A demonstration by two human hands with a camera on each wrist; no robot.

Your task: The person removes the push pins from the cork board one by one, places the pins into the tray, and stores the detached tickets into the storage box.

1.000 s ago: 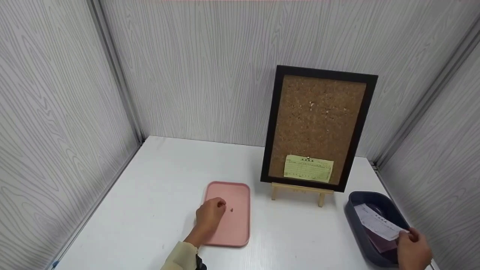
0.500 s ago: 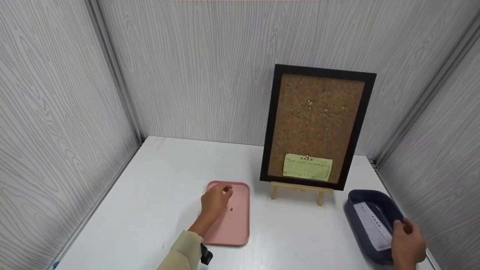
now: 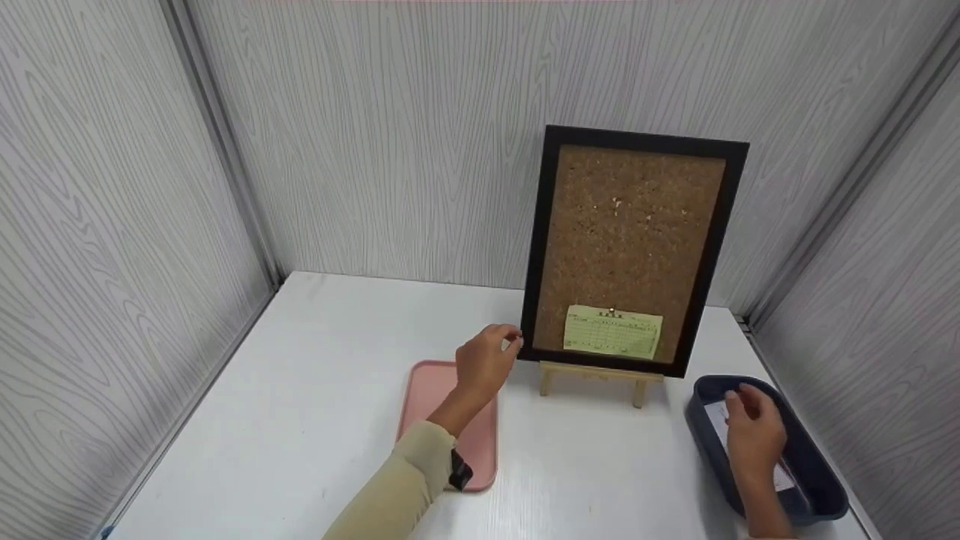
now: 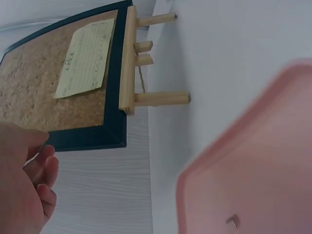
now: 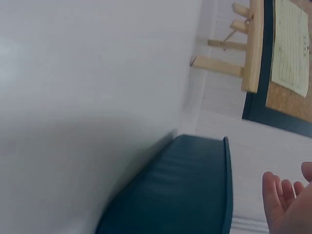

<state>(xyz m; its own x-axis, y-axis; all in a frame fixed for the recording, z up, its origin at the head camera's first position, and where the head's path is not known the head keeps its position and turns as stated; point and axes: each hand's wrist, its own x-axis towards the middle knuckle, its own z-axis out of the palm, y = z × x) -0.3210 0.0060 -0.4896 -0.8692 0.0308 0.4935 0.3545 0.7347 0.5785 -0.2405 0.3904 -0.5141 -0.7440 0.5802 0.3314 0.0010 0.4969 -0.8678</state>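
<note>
My left hand (image 3: 484, 364) is raised between the pink tray (image 3: 480, 461) and the cork board (image 3: 630, 255), its fingertips overlapping the frame's lower left edge in the head view. Thumb and index finger pinch a small dark pin-like piece, mostly hidden by the fingers. A similar small pin (image 4: 233, 221) lies on the tray. A yellow-green slip (image 3: 611, 332) is pinned low on the board. My right hand (image 3: 754, 435), fingers loosely bent and holding nothing, is over the dark blue bin (image 3: 821, 480). Inside the bin, a white paper slip (image 3: 784, 478) is partly hidden beneath that hand.
A small wooden easel (image 3: 600, 371) props up the black-framed board near the back wall (image 3: 390, 150). Grain-patterned side walls close in the white table (image 3: 322, 345), and the bin stands close to the right one.
My right hand let go of the white slip inside the bin, then moved left and upward. My left hand rose from the tray and moved right to the board's lower left corner.
</note>
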